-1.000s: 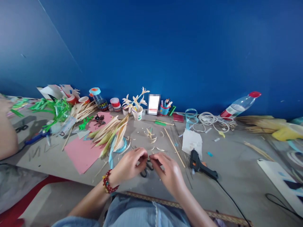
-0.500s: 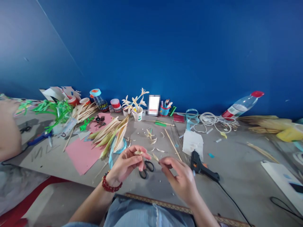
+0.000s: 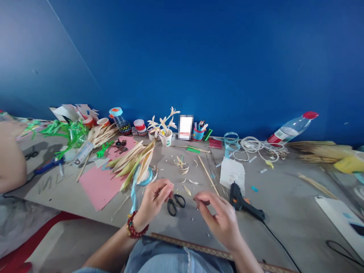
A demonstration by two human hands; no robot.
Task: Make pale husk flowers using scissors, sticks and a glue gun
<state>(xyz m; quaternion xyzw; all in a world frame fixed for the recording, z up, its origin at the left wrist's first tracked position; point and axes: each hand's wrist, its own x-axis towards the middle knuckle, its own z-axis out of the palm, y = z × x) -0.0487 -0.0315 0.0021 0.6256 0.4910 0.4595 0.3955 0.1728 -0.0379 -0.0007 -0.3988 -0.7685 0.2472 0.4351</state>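
Note:
My left hand (image 3: pixel 159 195), with a red bead bracelet at the wrist, is closed in a pinch just left of the black scissors (image 3: pixel 176 204); what its fingertips hold, if anything, is too small to make out. To the right of the scissors, my right hand (image 3: pixel 214 212) has its thumb and fingertips pressed together, and I cannot make out anything in them. A small pale husk petal (image 3: pixel 187 190) lies between the hands on the grey table. Beyond it sits a small husk flower (image 3: pixel 180 162) among curved husk pieces.
A black glue gun (image 3: pixel 241 201) with its cord lies right of my right hand. Husks (image 3: pixel 127 163), blue ribbon and pink paper (image 3: pixel 99 185) are at the left. Behind stand a cup of husk flowers (image 3: pixel 166 138) and a tilted bottle (image 3: pixel 290 129). Another person's arm (image 3: pixel 11 159) is at the far left.
My left hand has closed from spread fingers into a pinch, and the pale piece at its fingers no longer shows. My right hand has barely moved.

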